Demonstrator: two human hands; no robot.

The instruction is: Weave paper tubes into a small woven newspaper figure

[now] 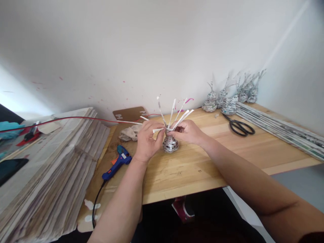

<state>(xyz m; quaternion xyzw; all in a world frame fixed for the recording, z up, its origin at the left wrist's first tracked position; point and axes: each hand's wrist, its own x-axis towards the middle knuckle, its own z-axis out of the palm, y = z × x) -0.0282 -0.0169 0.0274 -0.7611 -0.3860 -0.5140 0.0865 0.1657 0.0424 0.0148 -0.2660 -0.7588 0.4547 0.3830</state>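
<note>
A small woven newspaper vase [170,144] stands upright on the wooden table, several rolled paper strips fanning up and outward from its neck. My left hand [150,139] pinches at the left of the neck, thumb and fingers closed on a paper strip [158,130] there. From the right, my right hand [188,131] grips the neck area, its fingers closed around the base of the paper strips [183,118] leaning right. The fingers partly cover the vase's neck.
At left lie a blue glue gun [116,165], a crumpled cloth [129,133] and a tall newspaper stack [76,162]. Black scissors [240,127], long paper rolls [278,131] and several woven paper pieces [230,105] are at right. A red cord [76,117] crosses the stack.
</note>
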